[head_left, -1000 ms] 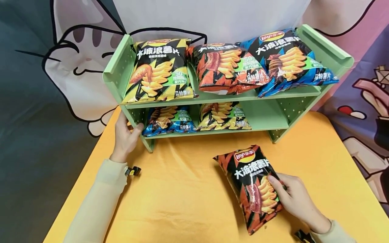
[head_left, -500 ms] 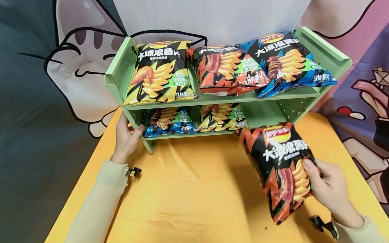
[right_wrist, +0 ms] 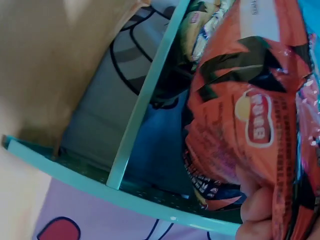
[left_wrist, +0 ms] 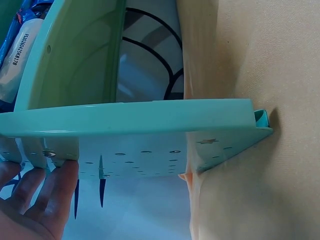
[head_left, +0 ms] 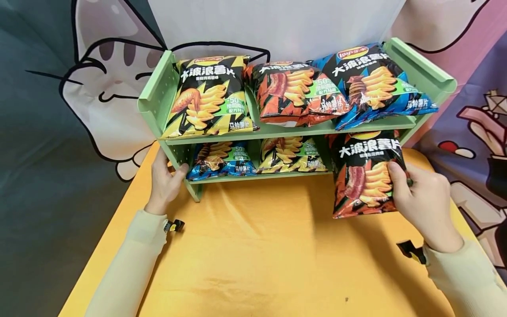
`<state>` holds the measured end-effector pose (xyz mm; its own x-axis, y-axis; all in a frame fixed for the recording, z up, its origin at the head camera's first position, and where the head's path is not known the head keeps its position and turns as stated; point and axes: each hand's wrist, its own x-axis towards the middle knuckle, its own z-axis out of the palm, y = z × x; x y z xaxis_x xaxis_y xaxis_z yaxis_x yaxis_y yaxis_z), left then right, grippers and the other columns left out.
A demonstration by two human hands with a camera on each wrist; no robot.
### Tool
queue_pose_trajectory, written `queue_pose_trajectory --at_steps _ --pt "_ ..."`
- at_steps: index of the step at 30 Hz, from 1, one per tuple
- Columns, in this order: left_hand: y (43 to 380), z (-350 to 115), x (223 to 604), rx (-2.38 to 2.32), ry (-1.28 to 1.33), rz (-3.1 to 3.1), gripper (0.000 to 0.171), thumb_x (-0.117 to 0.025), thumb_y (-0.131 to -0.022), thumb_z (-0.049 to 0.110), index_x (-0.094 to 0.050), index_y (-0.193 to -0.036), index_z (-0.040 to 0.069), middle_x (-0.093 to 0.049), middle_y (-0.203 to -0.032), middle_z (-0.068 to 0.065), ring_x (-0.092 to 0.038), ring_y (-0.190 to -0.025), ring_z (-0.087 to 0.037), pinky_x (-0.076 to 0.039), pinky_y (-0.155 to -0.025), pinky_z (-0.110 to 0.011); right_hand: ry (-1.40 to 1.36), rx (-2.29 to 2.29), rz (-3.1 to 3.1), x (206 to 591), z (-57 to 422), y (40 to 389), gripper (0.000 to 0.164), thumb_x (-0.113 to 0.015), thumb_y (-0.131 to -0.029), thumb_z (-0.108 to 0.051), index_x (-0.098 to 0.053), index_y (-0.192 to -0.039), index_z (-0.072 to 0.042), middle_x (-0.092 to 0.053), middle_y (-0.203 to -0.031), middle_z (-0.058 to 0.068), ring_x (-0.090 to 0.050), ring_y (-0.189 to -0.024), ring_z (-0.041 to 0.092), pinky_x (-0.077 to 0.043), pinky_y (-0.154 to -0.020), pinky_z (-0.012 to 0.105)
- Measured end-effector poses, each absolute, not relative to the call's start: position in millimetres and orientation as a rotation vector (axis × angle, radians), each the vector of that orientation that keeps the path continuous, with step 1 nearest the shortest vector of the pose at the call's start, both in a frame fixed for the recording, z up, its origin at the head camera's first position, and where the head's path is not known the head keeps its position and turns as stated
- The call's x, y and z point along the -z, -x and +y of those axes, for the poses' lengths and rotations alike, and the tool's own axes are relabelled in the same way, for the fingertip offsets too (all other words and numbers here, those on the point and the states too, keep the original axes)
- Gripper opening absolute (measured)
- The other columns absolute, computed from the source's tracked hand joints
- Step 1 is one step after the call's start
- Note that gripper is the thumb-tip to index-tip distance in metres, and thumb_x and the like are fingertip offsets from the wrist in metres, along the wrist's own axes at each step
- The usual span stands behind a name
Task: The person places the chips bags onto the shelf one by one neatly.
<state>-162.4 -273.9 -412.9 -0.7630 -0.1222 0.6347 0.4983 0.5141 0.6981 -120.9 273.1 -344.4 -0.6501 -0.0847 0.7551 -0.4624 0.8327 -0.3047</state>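
Note:
My right hand (head_left: 425,198) grips a black-and-red bag of potato chips (head_left: 368,180) by its right side, thumb across the front. The bag's top reaches under the upper board at the right end of a green two-tier shelf rack (head_left: 293,131), and its lower end hangs out in front. In the right wrist view, curled fingers (right_wrist: 255,215) press into the red back of the bag. My left hand (head_left: 164,185) holds the rack's left side panel, thumb at the front edge. Its fingers (left_wrist: 55,195) touch the panel's outer face in the left wrist view.
On the upper tier lie a yellow chip bag (head_left: 206,97), a red one (head_left: 297,94) and a blue one (head_left: 372,83). Below sit a blue bag (head_left: 223,158) and a yellow bag (head_left: 291,154). The rack stands on a yellow-covered table (head_left: 245,246) before a cartoon backdrop (head_left: 115,97).
My right hand has carried the black-and-red chip bag from over the table up and right, then inward under the rack's upper board. The left hand stays on the rack's side panel.

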Motion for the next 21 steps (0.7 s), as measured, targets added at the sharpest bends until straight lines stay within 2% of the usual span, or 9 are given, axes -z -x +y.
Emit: queue_pose_trajectory --at_steps 5,8,9,10,13,15,17,21 --pt "163 -276 413 1.261 0.308 -2.124 0.07 -0.06 -0.082 0.018 -0.05 -0.15 0.005 -0.061 -0.134 -0.026 -0.064 -0.115 -0.042 -0.049 -0.077 -0.004 -0.383 -0.431 -2.267 342 266 138 0.049 -0.061 -0.103 -0.025 -0.038 -0.06 -0.016 -0.027 -0.049 0.0 -0.032 -0.044 0.022 -0.016 -0.047 0.033" --pt "163 -276 413 1.257 0.319 -2.127 0.069 -0.061 -0.082 0.02 -0.051 -0.15 0.008 -0.062 -0.134 -0.023 -0.065 -0.115 -0.04 -0.05 -0.077 -0.004 -0.357 -0.357 -2.296 340 262 146 0.046 -0.058 -0.105 -0.026 -0.042 -0.064 -0.014 -0.034 -0.05 0.007 -0.041 -0.043 0.034 -0.022 -0.041 0.044" --pt "162 -276 412 1.256 0.322 -2.128 0.069 -0.062 -0.082 0.021 -0.052 -0.149 0.008 -0.062 -0.134 -0.023 -0.065 -0.115 -0.039 -0.05 -0.077 -0.005 -0.351 -0.334 -2.302 339 260 149 0.043 -0.057 -0.105 -0.027 -0.049 -0.066 -0.011 -0.039 -0.05 0.011 -0.044 -0.044 0.037 -0.025 -0.04 0.048" --pt "162 -276 412 1.255 0.323 -2.13 0.069 -0.062 -0.082 0.021 -0.052 -0.15 0.009 -0.062 -0.134 -0.022 -0.065 -0.115 -0.039 -0.05 -0.076 -0.005 -0.35 -0.31 -2.306 338 258 151 0.04 -0.055 -0.106 -0.026 -0.055 -0.07 -0.007 -0.043 -0.051 0.014 -0.046 -0.045 0.039 -0.028 -0.04 0.052" --pt "161 -276 411 1.255 0.32 -2.131 0.07 -0.062 -0.082 0.021 -0.051 -0.15 0.01 -0.063 -0.133 -0.022 -0.065 -0.113 -0.038 -0.05 -0.076 -0.005 -0.352 -0.247 -2.315 335 250 158 0.038 -0.05 -0.107 -0.024 -0.061 -0.079 0.0 -0.049 -0.056 0.019 -0.048 -0.046 0.042 -0.035 -0.042 0.058" --pt "161 -276 411 1.255 0.315 -2.131 0.07 -0.062 -0.082 0.021 -0.051 -0.15 0.01 -0.063 -0.133 -0.022 -0.065 -0.113 -0.038 -0.05 -0.076 -0.005 -0.341 -0.23 -2.324 332 244 162 0.04 -0.047 -0.107 -0.023 -0.061 -0.082 0.004 -0.051 -0.059 0.022 -0.048 -0.048 0.044 -0.037 -0.042 0.059" --pt "161 -276 410 1.254 0.314 -2.128 0.069 -0.062 -0.082 0.021 -0.052 -0.149 0.01 -0.063 -0.132 -0.022 -0.065 -0.113 -0.037 -0.05 -0.076 -0.005 -0.313 -0.229 -2.347 329 239 166 0.041 -0.045 -0.107 -0.022 -0.055 -0.078 0.004 -0.05 -0.064 0.024 -0.05 -0.052 0.049 -0.038 -0.044 0.063" --pt "161 -275 411 1.255 0.316 -2.129 0.069 -0.062 -0.082 0.02 -0.052 -0.149 0.009 -0.063 -0.133 -0.021 -0.065 -0.113 -0.038 -0.05 -0.076 -0.004 -0.243 -0.256 -2.428 323 230 176 0.042 -0.041 -0.106 -0.02 -0.056 -0.078 0.007 -0.052 -0.068 0.031 -0.053 -0.059 0.057 -0.038 -0.046 0.068"
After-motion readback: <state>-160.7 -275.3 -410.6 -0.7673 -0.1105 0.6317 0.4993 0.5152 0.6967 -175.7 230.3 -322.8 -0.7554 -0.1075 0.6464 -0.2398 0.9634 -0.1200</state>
